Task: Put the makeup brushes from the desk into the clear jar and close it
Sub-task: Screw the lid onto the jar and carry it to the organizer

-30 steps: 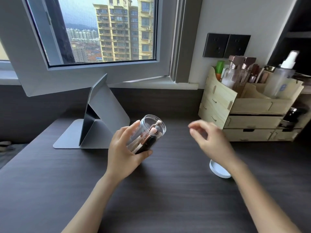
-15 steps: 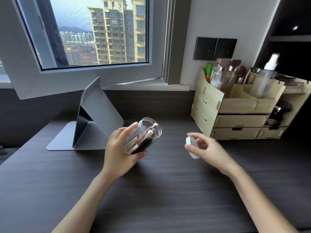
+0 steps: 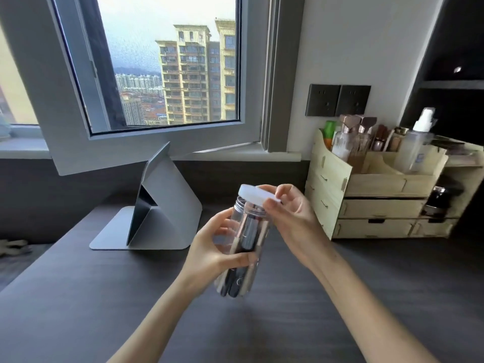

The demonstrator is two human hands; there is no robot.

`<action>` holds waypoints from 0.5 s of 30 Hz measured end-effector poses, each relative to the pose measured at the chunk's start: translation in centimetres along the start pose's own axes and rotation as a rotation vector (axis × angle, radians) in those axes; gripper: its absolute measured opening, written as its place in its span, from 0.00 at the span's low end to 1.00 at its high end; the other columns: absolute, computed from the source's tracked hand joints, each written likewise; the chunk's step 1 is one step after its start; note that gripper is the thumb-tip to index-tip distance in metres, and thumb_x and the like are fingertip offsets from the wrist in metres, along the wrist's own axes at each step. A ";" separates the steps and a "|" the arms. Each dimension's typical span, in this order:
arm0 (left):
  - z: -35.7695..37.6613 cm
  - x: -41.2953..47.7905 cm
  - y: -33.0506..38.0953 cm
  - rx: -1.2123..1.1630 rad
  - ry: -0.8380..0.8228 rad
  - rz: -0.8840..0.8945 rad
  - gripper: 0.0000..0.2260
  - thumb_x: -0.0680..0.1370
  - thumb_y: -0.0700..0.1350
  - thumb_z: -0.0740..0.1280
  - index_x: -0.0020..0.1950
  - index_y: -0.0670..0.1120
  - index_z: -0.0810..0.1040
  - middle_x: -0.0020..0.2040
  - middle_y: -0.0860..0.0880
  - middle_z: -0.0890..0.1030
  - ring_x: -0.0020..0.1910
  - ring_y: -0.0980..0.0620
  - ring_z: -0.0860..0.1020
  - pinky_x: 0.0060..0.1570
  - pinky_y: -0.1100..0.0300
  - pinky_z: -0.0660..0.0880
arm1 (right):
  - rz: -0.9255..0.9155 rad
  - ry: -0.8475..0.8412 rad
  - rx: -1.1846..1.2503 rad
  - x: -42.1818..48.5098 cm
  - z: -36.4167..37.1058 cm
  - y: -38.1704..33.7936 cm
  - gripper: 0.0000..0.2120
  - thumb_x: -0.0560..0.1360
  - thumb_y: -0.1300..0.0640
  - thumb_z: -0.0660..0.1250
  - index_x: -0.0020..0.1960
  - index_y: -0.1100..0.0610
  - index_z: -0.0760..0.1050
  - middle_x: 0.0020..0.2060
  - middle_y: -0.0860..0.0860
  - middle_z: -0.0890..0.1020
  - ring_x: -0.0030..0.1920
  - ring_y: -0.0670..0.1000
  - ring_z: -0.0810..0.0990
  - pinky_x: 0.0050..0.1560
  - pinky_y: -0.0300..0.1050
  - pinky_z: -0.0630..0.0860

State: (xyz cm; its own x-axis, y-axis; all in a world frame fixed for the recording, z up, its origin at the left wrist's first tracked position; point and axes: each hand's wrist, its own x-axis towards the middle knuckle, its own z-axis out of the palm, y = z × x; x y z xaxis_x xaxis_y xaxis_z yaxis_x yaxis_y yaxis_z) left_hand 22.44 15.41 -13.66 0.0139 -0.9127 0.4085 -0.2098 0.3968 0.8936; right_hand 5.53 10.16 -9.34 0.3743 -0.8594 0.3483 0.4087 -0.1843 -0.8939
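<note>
My left hand (image 3: pixel 217 247) grips the clear jar (image 3: pixel 246 231) around its middle and holds it nearly upright above the dark desk (image 3: pixel 104 297). Several makeup brushes (image 3: pixel 239 273) with dark and pale handles stand inside the jar. My right hand (image 3: pixel 293 218) pinches the white lid (image 3: pixel 255 194) by its rim. The lid sits tilted on the jar's threaded mouth, its right side under my fingers.
A grey folded tablet stand (image 3: pixel 159 213) stands at the back left of the desk. A wooden drawer organiser (image 3: pixel 374 200) with bottles and cosmetics stands at the back right. An open window sash (image 3: pixel 157 142) hangs over the desk's rear edge.
My right hand picked the white lid up off the desk and brought it left onto the jar's mouth. My left hand turned the jar from tilted to nearly upright.
</note>
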 end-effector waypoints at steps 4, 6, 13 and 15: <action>-0.1 0.1 1.0 -0.101 -0.062 -0.058 0.33 0.56 0.50 0.79 0.60 0.55 0.76 0.50 0.42 0.80 0.52 0.39 0.78 0.55 0.42 0.76 | 0.022 -0.116 0.004 -0.2 0.0 -0.1 0.26 0.57 0.45 0.79 0.44 0.54 0.69 0.55 0.54 0.81 0.56 0.52 0.80 0.52 0.44 0.79; -0.2 0.2 1.3 -0.153 -0.100 -0.076 0.32 0.56 0.48 0.79 0.59 0.52 0.77 0.49 0.40 0.80 0.51 0.36 0.77 0.55 0.44 0.76 | 0.041 -0.152 0.050 0.0 -0.2 -0.1 0.25 0.58 0.46 0.79 0.45 0.55 0.70 0.54 0.54 0.81 0.54 0.52 0.80 0.53 0.46 0.77; 0.3 0.1 1.9 -0.373 -0.261 -0.132 0.31 0.58 0.45 0.76 0.61 0.45 0.75 0.51 0.37 0.78 0.49 0.43 0.77 0.51 0.49 0.73 | 0.093 -0.248 0.170 0.3 -0.2 -0.2 0.23 0.58 0.45 0.79 0.45 0.54 0.73 0.53 0.54 0.81 0.49 0.53 0.80 0.49 0.49 0.76; 0.5 0.1 2.0 -0.382 -0.254 -0.128 0.31 0.59 0.45 0.75 0.61 0.45 0.76 0.49 0.38 0.78 0.48 0.43 0.77 0.51 0.49 0.74 | 0.091 -0.217 0.161 0.1 -0.1 -0.6 0.24 0.58 0.45 0.79 0.45 0.54 0.72 0.51 0.54 0.81 0.47 0.52 0.80 0.47 0.47 0.76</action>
State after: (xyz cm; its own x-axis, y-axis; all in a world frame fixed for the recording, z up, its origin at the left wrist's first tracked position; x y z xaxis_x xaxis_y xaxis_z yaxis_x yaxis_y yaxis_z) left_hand 21.56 16.08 -11.92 -0.2328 -0.9329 0.2749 0.1528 0.2440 0.9577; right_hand 5.25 10.08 -8.81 0.5780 -0.7435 0.3365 0.4855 -0.0181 -0.8740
